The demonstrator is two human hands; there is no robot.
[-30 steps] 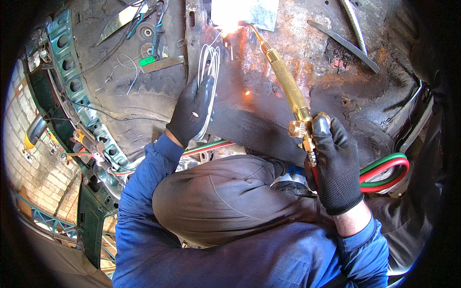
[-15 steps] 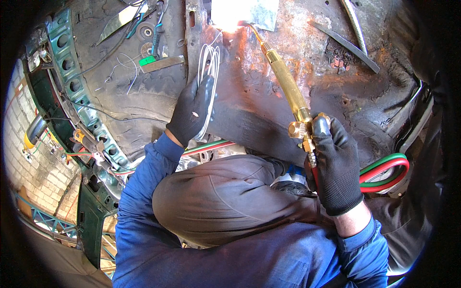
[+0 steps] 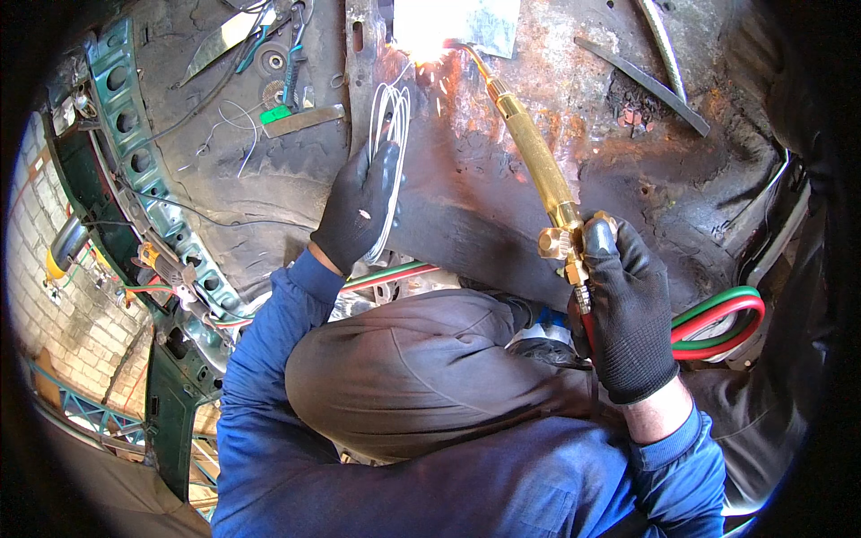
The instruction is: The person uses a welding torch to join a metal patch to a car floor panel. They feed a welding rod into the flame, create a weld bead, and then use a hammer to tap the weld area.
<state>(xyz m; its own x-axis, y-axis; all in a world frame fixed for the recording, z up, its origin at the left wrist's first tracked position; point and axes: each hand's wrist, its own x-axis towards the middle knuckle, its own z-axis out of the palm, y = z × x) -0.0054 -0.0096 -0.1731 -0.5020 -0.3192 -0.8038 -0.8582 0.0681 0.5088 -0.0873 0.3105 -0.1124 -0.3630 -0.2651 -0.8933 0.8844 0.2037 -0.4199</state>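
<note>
My right hand (image 3: 628,305), in a black glove, is closed round the rear end of a brass gas welding torch (image 3: 535,152). The bent tip of the torch points at a glaring white spot, with sparks, at the edge of a bright metal sheet (image 3: 493,27) on the rusty floor panel (image 3: 466,117). My left hand (image 3: 356,206), also gloved, grips a coil of thin wire (image 3: 402,121). One end of the wire reaches up toward the glare, which hides the exact contact. A red and green hose (image 3: 731,323) loops beside my right wrist.
At the upper left lie an angle grinder disc (image 3: 272,59), pliers (image 3: 291,76), a green clip (image 3: 275,114) and a flat metal strip (image 3: 305,120). A long metal bar (image 3: 641,85) lies at the upper right. A holed green sill (image 3: 134,152) runs along the left.
Sparks now fly below the glowing spot, and the glare there is wider. Both hands stay almost where they were, holding the torch and the wire.
</note>
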